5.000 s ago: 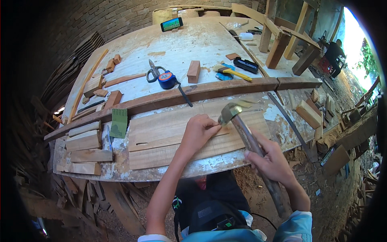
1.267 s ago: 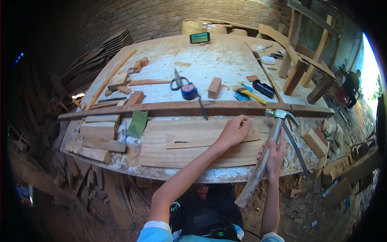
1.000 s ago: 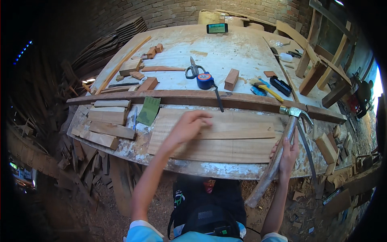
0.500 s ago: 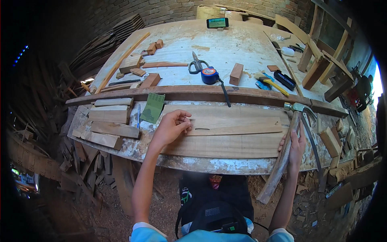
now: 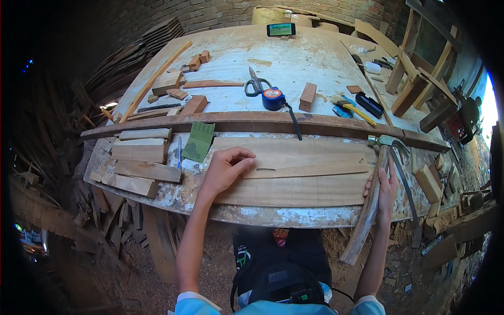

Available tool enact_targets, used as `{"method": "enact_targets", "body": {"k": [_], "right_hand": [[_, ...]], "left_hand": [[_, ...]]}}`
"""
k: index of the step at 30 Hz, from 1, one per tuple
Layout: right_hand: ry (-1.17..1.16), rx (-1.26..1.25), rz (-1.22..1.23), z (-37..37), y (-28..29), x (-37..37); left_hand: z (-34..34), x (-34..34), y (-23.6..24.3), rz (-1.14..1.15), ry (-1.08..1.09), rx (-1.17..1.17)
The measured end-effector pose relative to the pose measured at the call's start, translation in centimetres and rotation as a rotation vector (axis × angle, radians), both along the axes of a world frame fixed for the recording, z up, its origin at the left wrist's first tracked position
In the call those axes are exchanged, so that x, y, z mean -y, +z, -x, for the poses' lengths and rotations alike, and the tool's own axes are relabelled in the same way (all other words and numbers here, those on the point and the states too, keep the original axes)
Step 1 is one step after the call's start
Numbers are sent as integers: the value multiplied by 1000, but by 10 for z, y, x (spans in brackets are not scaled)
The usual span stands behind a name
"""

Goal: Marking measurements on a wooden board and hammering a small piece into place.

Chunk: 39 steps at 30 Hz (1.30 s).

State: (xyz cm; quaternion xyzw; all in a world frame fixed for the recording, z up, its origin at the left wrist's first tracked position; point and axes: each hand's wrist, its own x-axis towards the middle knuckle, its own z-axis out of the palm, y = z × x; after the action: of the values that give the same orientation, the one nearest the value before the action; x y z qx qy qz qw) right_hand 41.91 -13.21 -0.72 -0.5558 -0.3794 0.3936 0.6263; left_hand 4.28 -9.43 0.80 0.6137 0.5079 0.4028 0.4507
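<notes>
My left hand [image 5: 226,170] rests at the left end of a thin wooden strip [image 5: 315,169], its thumb and fingertips drawn together. Whatever the fingers pinch, if anything, is too small to tell. The strip lies on a wide, pale board [image 5: 294,195] near the table's front edge. A short dark mark or slot shows on the strip close to my fingertips, and a small nail-like bit stands near its right end. My right hand [image 5: 387,194] is wrapped around the wooden handle of a claw hammer [image 5: 362,226], head up, handle end hanging past the table edge.
A long wooden beam [image 5: 236,122] crosses the table behind the boards. Beyond it lie scissors [image 5: 254,84], a blue tape measure [image 5: 273,98], a wood block [image 5: 307,97] and a yellow-handled tool [image 5: 362,114]. Green sandpaper [image 5: 198,142] and wood offcuts [image 5: 139,152] sit left. A dark curved strip [image 5: 408,191] is beside the hammer.
My left hand has shifted slightly right and its fingers have turned over the strip's left end. My right hand keeps its hold on the hammer, nearly still.
</notes>
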Motion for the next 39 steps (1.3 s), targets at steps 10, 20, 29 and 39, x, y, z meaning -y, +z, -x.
{"method": "enact_targets", "body": {"k": [10, 20, 29, 39], "right_hand": [[-11, 5, 7, -4, -3, -1], [-1, -6, 3, 0, -1, -4], [30, -69, 70, -13, 3, 2], [325, 111, -100, 18, 13, 26]], "left_hand": [[-4, -5, -7, -175, 21, -128], [0, -10, -15, -248, 24, -148], [-9, -4, -10, -362, -34, -205], [1, -9, -16, -387, -32, -175]]}}
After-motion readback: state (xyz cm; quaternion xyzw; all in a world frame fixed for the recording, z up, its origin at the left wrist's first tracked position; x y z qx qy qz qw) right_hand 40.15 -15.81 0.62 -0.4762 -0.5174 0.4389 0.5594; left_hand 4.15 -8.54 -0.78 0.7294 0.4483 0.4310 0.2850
